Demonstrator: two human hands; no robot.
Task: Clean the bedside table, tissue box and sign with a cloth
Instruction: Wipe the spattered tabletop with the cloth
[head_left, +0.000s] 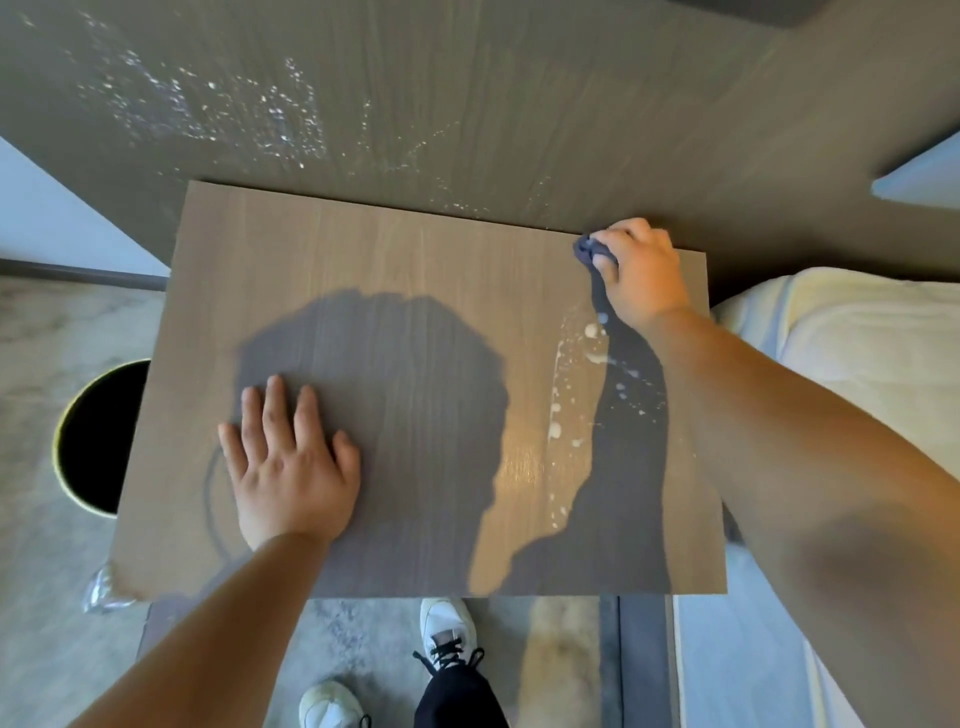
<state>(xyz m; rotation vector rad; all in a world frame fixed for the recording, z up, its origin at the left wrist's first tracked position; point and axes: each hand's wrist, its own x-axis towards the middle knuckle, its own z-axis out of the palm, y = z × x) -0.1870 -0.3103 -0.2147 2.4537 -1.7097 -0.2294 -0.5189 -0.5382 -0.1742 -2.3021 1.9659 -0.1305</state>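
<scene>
The brown wooden bedside table (405, 260) fills the middle of the view from above. My right hand (641, 275) grips a dark blue-grey cloth (589, 248) at the table's far right corner, against the back wall. My left hand (288, 462) rests flat on the table's near left part, fingers spread. White droplets and streaks (571, 395) lie on the table's right side, just below my right hand. The tissue box and the sign are not in view.
A dark wood-grain wall panel (363, 104) with white spatter rises behind the table. A round bin with a yellow rim (88, 441) stands on the floor to the left. A bed with pale bedding (841, 332) lies to the right. My shoes (447, 631) are below the front edge.
</scene>
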